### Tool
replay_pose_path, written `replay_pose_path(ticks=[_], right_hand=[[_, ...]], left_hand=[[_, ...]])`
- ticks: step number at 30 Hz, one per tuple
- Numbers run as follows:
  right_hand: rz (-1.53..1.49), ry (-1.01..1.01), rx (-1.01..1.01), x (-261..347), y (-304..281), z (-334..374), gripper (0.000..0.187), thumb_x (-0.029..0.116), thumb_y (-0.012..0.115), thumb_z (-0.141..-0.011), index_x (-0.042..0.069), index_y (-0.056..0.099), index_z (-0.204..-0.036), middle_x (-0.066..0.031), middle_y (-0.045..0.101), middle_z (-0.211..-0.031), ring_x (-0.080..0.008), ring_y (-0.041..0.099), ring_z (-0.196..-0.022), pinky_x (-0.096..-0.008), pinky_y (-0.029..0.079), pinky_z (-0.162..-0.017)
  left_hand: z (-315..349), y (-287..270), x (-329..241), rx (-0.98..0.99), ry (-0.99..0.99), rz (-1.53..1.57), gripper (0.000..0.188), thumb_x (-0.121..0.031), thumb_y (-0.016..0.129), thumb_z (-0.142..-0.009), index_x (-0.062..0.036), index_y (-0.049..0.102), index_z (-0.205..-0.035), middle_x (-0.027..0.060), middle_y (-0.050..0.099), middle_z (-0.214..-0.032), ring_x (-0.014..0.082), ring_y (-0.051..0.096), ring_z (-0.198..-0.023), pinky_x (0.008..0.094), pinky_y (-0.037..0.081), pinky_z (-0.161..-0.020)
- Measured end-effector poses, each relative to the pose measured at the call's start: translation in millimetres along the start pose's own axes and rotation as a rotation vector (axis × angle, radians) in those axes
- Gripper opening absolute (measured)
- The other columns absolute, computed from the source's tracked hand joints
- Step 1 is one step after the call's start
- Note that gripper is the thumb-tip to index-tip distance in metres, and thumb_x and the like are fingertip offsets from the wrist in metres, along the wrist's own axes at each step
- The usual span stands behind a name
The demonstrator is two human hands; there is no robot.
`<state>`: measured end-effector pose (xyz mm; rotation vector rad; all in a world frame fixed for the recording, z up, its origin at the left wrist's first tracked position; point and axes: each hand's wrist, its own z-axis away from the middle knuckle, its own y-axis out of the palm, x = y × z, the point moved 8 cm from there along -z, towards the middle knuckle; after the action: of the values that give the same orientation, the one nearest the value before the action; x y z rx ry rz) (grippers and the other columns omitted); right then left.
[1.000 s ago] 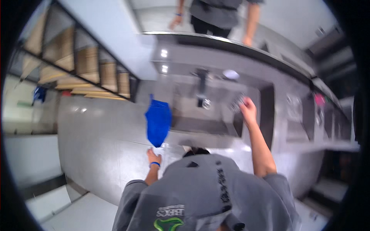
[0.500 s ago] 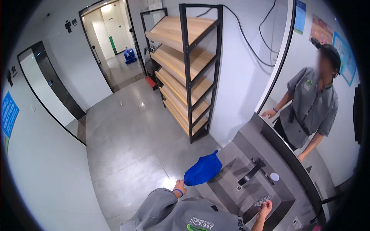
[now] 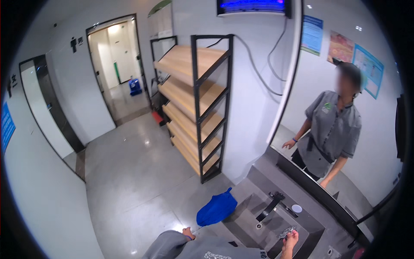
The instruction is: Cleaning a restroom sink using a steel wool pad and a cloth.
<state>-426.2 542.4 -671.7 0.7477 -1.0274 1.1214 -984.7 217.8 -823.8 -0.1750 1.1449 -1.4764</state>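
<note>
A grey wire scouring pad (image 3: 286, 232) is pinched in the fingers of my right hand (image 3: 291, 241), over the right part of the grey sink (image 3: 248, 231). My left hand (image 3: 188, 233) is held out at my side over the floor, holding nothing. In the mirror its fingers show apart, with a blue band at the wrist. Nearest to it is a blue cloth (image 3: 217, 207), draped over the left edge of the sink counter; a small gap shows between them. A black faucet (image 3: 271, 207) arches over the basin and its drain (image 3: 258, 225).
A round white object (image 3: 296, 208) sits on the counter behind the faucet. The mirror (image 3: 327, 142) rises along the right wall. Beyond the sink stands a black-framed rack (image 3: 198, 108) with slanted wooden shelves. A blue machine (image 3: 135, 86) is on the floor past the far doorway.
My view has tilted upward, so the sink and hands sit lower and a wall screen shows at the top. My left hand has drawn away from the blue cloth. My right hand keeps the scouring pad.
</note>
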Motion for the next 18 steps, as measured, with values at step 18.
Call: replay_pose_path(ticks=[18], right_hand=[[-0.037, -0.093, -0.044, -1, -25, 50, 0.026, 0.0, 0.055, -0.083, 0.02, 0.054, -0.1, 0.0078, 0.051, -0.079, -0.0066, 0.053, -0.068, -0.022, 0.041, -0.044]], left_hand=[[-25, 2, -19, 0.047, 0.017, 0.012, 0.082, -0.029, 0.075, -0.062, -0.0084, 0.047, -0.137, 0.0276, 0.043, -0.134, 0.0414, 0.048, -0.124, 0.0444, 0.044, -0.102]])
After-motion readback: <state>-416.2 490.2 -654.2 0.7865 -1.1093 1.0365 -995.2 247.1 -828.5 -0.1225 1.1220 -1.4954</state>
